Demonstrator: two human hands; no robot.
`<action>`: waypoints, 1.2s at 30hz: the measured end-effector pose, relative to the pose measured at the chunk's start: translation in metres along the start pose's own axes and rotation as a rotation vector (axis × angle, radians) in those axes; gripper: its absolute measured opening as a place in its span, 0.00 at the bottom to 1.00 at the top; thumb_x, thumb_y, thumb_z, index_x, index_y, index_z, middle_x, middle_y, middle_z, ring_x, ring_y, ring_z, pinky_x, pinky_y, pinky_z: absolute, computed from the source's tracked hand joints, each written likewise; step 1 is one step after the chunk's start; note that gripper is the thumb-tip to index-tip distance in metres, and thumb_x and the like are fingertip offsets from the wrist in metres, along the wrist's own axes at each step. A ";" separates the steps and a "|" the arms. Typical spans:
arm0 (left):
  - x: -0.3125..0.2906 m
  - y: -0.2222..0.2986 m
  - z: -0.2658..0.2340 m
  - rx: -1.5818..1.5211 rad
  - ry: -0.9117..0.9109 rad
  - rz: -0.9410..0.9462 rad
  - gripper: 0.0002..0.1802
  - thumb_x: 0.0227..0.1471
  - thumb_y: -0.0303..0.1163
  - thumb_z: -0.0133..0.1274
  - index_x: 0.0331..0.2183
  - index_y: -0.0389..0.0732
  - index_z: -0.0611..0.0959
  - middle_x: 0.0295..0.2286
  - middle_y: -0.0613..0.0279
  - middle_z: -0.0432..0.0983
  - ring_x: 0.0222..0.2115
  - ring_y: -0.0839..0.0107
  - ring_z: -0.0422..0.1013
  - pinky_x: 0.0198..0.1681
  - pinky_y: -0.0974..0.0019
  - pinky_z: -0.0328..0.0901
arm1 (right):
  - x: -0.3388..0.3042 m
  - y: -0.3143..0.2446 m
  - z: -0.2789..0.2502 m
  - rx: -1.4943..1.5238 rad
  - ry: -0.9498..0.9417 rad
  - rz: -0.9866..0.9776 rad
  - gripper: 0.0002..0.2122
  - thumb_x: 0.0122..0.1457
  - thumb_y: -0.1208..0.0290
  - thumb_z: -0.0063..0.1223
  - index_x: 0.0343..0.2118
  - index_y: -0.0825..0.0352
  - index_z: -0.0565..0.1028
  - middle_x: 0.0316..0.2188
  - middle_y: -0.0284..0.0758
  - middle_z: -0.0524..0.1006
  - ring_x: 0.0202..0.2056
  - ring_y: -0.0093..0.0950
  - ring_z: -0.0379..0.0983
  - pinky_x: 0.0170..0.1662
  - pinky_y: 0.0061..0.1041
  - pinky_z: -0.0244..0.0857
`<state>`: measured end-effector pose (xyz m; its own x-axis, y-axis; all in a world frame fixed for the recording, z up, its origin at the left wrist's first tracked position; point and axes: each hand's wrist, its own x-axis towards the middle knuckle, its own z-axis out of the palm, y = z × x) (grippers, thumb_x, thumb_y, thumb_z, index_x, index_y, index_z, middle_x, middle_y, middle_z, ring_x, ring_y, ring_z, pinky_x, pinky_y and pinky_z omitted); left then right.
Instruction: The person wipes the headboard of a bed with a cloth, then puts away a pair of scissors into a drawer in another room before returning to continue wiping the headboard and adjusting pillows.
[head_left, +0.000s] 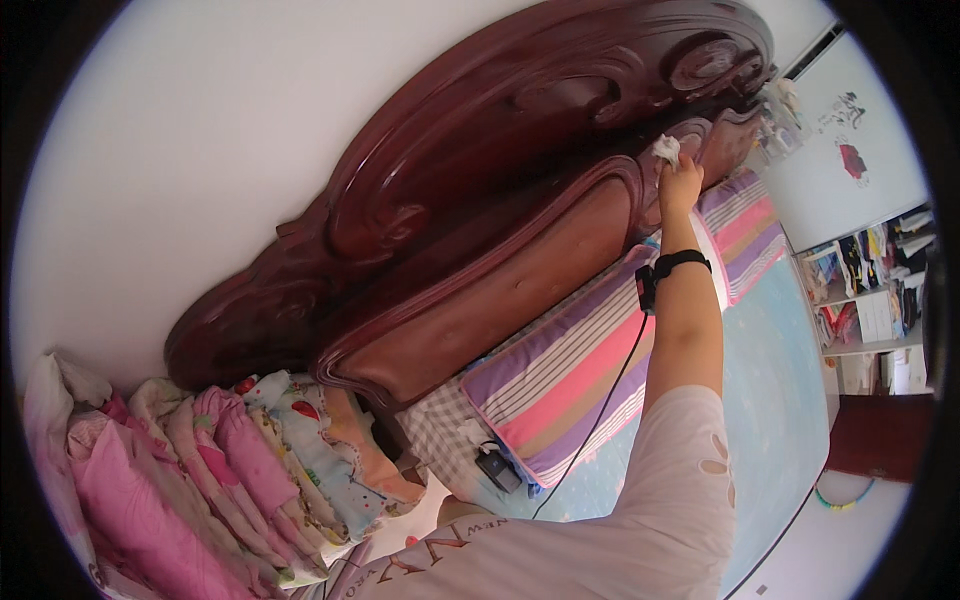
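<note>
My right arm is stretched far out over the bed. At its end, my right hand (681, 186) is closed on a crumpled white cloth (666, 149). The cloth rests against the far part of the dark red-brown carved headboard (490, 225), near the top of its padded panels. A black strap with a small device (648, 288) sits on my right wrist, and a black cable trails from it. My left hand is out of view; only a little skin shows by my shirt at the lower edge.
Striped pillows (575, 365) lie along the headboard on the light blue bed sheet (765, 370). A small black box (497, 468) is at the near corner. Folded quilts (240, 460) are piled at the left. Shelves (865, 290) and a white cabinet (860, 110) stand at the right.
</note>
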<state>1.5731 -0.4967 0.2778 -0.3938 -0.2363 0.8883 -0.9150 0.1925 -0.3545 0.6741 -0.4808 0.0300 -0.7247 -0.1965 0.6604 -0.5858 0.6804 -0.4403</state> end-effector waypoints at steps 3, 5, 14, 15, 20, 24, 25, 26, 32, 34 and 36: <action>0.003 0.012 0.005 0.026 0.003 0.009 0.28 0.58 0.47 0.31 0.45 0.35 0.74 0.46 0.48 0.66 0.48 0.54 0.62 0.51 0.54 0.55 | -0.002 -0.027 0.037 0.039 -0.022 -0.174 0.12 0.44 0.70 0.52 0.34 0.65 0.76 0.33 0.45 0.72 0.34 0.44 0.69 0.39 0.38 0.64; 0.002 0.017 0.009 0.033 -0.001 0.014 0.28 0.58 0.47 0.32 0.45 0.34 0.74 0.46 0.48 0.66 0.48 0.55 0.62 0.51 0.55 0.55 | -0.001 -0.029 0.069 -0.018 -0.070 -0.232 0.10 0.45 0.71 0.50 0.31 0.66 0.77 0.32 0.44 0.73 0.34 0.43 0.70 0.38 0.38 0.65; 0.004 0.028 0.004 0.062 -0.024 0.033 0.26 0.58 0.46 0.33 0.44 0.33 0.74 0.46 0.49 0.65 0.48 0.56 0.61 0.51 0.56 0.55 | -0.060 -0.083 0.063 0.113 -0.279 -0.533 0.07 0.44 0.75 0.49 0.25 0.70 0.77 0.29 0.45 0.71 0.30 0.43 0.69 0.33 0.37 0.65; 0.004 0.029 0.003 0.065 -0.021 0.031 0.26 0.58 0.46 0.34 0.44 0.33 0.74 0.46 0.49 0.65 0.48 0.56 0.61 0.51 0.56 0.55 | -0.079 -0.101 0.054 0.101 -0.316 -0.569 0.06 0.44 0.75 0.48 0.24 0.70 0.76 0.29 0.45 0.71 0.30 0.43 0.68 0.34 0.38 0.64; 0.002 0.033 -0.005 0.069 -0.017 0.022 0.25 0.58 0.45 0.35 0.43 0.33 0.73 0.45 0.49 0.65 0.48 0.57 0.60 0.51 0.56 0.56 | -0.182 -0.165 0.014 0.064 -0.459 -0.523 0.05 0.46 0.75 0.48 0.24 0.69 0.75 0.31 0.43 0.69 0.34 0.42 0.66 0.36 0.38 0.64; -0.004 0.033 -0.008 0.060 0.000 0.004 0.25 0.58 0.44 0.35 0.43 0.32 0.73 0.45 0.49 0.65 0.48 0.57 0.60 0.50 0.57 0.56 | -0.244 -0.207 -0.010 0.181 -0.502 -0.484 0.07 0.45 0.77 0.48 0.27 0.71 0.75 0.31 0.42 0.67 0.32 0.42 0.65 0.34 0.38 0.64; -0.008 0.034 -0.005 0.054 0.006 -0.004 0.24 0.58 0.44 0.36 0.43 0.32 0.73 0.45 0.49 0.65 0.48 0.57 0.60 0.50 0.57 0.56 | -0.256 -0.214 -0.015 0.193 -0.510 -0.477 0.06 0.45 0.78 0.48 0.27 0.71 0.75 0.31 0.42 0.67 0.31 0.42 0.65 0.33 0.37 0.63; -0.012 0.035 -0.002 0.038 0.014 -0.015 0.24 0.58 0.44 0.36 0.42 0.32 0.73 0.45 0.49 0.65 0.48 0.58 0.60 0.50 0.57 0.56 | -0.268 -0.221 -0.021 0.209 -0.510 -0.481 0.06 0.45 0.78 0.48 0.27 0.72 0.75 0.31 0.43 0.67 0.31 0.42 0.64 0.33 0.37 0.63; 0.010 0.033 -0.018 0.061 0.047 -0.004 0.23 0.58 0.43 0.37 0.42 0.32 0.73 0.45 0.49 0.64 0.48 0.58 0.59 0.50 0.58 0.56 | -0.333 -0.315 -0.060 0.455 -0.572 -0.383 0.09 0.45 0.78 0.48 0.30 0.72 0.76 0.30 0.42 0.67 0.31 0.41 0.64 0.34 0.36 0.62; -0.005 0.036 -0.007 0.026 0.074 -0.032 0.23 0.58 0.43 0.37 0.42 0.32 0.73 0.45 0.49 0.64 0.48 0.59 0.59 0.50 0.58 0.56 | -0.349 -0.330 -0.068 0.475 -0.571 -0.367 0.08 0.45 0.79 0.48 0.29 0.71 0.76 0.30 0.43 0.67 0.31 0.42 0.64 0.34 0.37 0.62; -0.017 0.033 0.000 -0.018 0.090 -0.061 0.23 0.58 0.43 0.38 0.41 0.31 0.73 0.45 0.49 0.64 0.48 0.59 0.59 0.50 0.58 0.56 | -0.361 -0.340 -0.074 0.472 -0.562 -0.388 0.08 0.44 0.79 0.47 0.28 0.72 0.76 0.29 0.43 0.66 0.31 0.42 0.63 0.34 0.36 0.62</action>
<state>1.5494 -0.4863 0.2513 -0.3272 -0.1619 0.9310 -0.9351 0.1972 -0.2944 1.1618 -0.5888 -0.0135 -0.4396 -0.7648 0.4710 -0.8314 0.1481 -0.5355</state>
